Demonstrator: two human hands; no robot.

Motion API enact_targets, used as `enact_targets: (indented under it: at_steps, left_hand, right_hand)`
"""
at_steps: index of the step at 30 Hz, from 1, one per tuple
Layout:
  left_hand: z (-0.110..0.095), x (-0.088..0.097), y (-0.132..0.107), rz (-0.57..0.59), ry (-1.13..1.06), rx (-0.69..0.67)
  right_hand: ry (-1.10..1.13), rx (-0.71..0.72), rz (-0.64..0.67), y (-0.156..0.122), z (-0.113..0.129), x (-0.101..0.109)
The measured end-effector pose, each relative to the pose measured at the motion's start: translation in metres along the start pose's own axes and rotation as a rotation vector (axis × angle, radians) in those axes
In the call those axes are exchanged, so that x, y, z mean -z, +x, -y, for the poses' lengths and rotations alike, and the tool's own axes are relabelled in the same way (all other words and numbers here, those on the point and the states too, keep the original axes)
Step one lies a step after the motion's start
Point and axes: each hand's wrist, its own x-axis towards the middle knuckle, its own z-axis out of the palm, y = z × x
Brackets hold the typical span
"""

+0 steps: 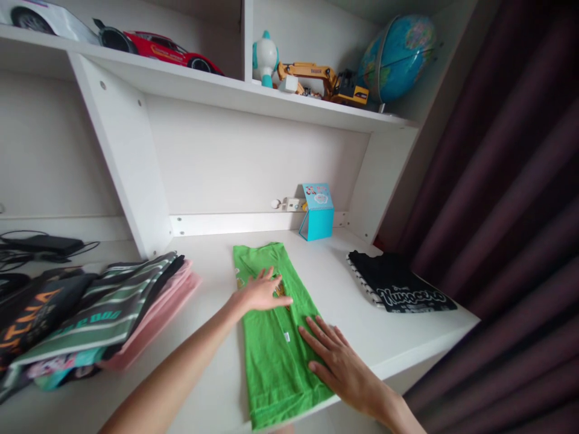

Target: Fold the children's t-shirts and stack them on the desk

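Observation:
A green shirt lies folded into a long strip on the white desk, its near end at the front edge. A small white tag and part of a printed picture show on it. My left hand rests on its upper half with fingers spread, partly covering the print. Lower down, my right hand lies flat along the shirt's right edge, fingers stretched out. Neither hand grips the cloth.
Left on the desk is a pile of folded clothes; black folded shirts lie right. A blue desk calendar stands behind, near a socket. A shelf above carries toy vehicles and a globe. A dark curtain hangs right.

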Motion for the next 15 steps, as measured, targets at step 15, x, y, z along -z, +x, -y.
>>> enact_targets:
  at_steps: [15]
  left_hand:
    - [-0.024, -0.098, -0.157, -0.033, 0.014, -0.387]
  right_hand:
    - [-0.033, 0.255, -0.055, -0.058, -0.005, -0.003]
